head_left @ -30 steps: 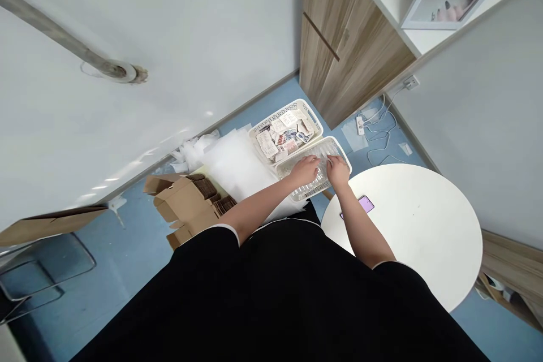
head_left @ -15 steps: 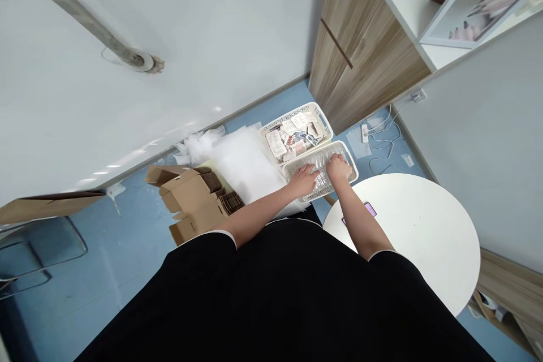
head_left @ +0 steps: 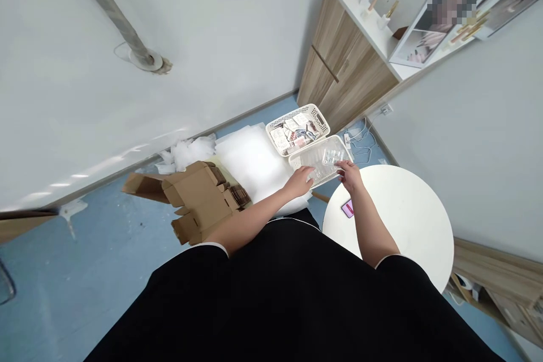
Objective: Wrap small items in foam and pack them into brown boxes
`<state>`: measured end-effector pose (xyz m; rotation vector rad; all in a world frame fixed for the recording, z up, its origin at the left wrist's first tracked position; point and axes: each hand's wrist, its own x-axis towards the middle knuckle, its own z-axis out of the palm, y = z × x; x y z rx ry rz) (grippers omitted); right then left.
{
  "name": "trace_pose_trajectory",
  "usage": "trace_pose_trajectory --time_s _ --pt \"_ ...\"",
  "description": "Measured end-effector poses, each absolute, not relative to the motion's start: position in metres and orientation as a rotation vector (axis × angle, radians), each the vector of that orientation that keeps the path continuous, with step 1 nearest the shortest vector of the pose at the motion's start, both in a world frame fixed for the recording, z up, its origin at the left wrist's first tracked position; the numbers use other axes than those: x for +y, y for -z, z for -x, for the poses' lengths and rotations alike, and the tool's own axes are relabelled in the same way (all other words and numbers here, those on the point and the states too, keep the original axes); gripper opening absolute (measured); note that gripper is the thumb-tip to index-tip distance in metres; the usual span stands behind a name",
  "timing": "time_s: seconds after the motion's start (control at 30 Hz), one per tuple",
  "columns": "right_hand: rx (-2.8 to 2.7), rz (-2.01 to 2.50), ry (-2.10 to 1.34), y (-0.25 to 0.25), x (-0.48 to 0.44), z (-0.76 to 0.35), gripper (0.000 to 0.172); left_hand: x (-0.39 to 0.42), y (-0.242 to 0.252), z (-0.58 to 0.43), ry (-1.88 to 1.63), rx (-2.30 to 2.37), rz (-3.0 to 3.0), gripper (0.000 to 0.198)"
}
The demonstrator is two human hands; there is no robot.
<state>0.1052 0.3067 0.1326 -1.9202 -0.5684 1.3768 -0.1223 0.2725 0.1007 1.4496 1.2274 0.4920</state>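
Observation:
Two white plastic baskets sit side by side on the floor. The far one [head_left: 297,130] is full of small printed packets and cards. The near one [head_left: 316,163] holds a clear plastic blister tray [head_left: 324,161] with small moulded cavities. My left hand [head_left: 299,181] holds the tray's near left end, and my right hand [head_left: 350,175] grips its right edge. Part of the tray's underside and the near basket's floor are hidden by the tray and my fingers.
A round white table [head_left: 403,220] with a phone [head_left: 348,208] on it stands to my right. To my left lie flattened and folded cardboard boxes [head_left: 199,202] and a white foam sheet [head_left: 250,161]. A wooden cabinet [head_left: 343,62] stands behind the baskets.
My hands no longer press flat on the plastic; my right hand has shifted toward the tray's right edge. My view has turned, so the room appears rotated and the baskets sit further away.

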Motion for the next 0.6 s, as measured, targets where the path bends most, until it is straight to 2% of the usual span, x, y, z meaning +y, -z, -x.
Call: trace_pose_trajectory --time_s 0.13,0.27,0.4,0.5,0.6 --pt "-0.509 1.765 -1.431 -0.163 0.245 -0.075 0.047 0.262 -0.117 0.117 -0.674 1.236 -1.085 0.050" --pt "-0.473 1.707 -1.417 -0.176 0.197 -0.067 0.049 0.245 -0.128 0.097 -0.743 1.094 -0.926 0.036" --pt "-0.476 1.771 -1.311 -0.171 0.155 -0.086 0.050 0.215 -0.129 0.070 -0.710 1.068 -0.920 0.027" --pt "-0.500 1.854 -1.206 -0.160 0.119 -0.111 0.051 0.189 -0.119 0.043 -0.623 1.078 -0.963 0.027" --pt "-0.460 1.915 -1.134 -0.141 0.076 -0.140 0.045 0.158 -0.101 0.007 -0.493 1.100 -1.064 0.027"
